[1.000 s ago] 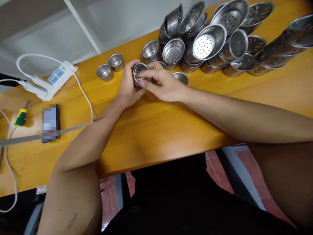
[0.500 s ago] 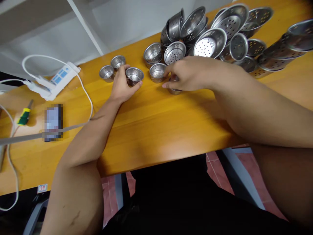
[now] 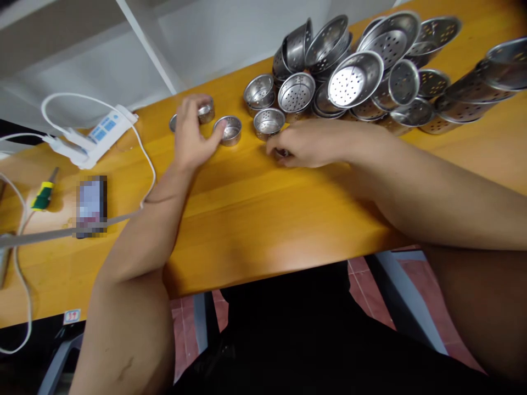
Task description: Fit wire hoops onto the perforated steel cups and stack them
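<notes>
Steel cup (image 3: 230,135) might tip if my spread, empty left hand (image 3: 191,144) knocks it; right hand (image 3: 308,145) curls round mostly hidden cup (image 3: 282,153).

Left end of table (image 3: 230,219): white power strip (image 3: 107,133), plugs in, pale cable looped above. Nearer, I see a phone (image 3: 91,203), blurred; green-and-yellow-handled screwdriver (image 3: 43,196) beside it. Numbered label (image 3: 72,316) on front edge. Reddish floor tiles (image 3: 363,278) below.
</notes>
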{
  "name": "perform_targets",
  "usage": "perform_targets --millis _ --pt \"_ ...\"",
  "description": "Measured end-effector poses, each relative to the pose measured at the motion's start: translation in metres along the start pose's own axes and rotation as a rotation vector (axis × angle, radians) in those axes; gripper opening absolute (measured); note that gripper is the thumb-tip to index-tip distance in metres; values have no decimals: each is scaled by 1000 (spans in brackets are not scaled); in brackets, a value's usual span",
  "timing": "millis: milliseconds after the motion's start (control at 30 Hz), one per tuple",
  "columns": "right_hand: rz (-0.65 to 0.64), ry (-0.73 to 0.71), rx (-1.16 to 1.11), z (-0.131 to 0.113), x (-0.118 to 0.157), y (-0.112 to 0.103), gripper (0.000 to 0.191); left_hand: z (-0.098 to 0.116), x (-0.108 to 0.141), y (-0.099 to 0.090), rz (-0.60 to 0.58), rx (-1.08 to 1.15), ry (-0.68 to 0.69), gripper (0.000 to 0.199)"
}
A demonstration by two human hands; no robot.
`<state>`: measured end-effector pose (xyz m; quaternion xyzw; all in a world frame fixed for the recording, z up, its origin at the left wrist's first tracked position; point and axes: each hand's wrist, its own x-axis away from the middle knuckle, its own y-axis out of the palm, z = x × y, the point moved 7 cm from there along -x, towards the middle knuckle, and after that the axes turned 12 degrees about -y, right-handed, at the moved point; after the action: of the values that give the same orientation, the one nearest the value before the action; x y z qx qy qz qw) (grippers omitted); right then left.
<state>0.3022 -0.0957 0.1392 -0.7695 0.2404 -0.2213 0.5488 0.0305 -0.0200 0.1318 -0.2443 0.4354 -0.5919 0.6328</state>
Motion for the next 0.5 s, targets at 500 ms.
perform_targets --millis 500 --pt "25 -247 -62 -7 -12 23 13 -87 -15 -120 4 -445 -671 83"
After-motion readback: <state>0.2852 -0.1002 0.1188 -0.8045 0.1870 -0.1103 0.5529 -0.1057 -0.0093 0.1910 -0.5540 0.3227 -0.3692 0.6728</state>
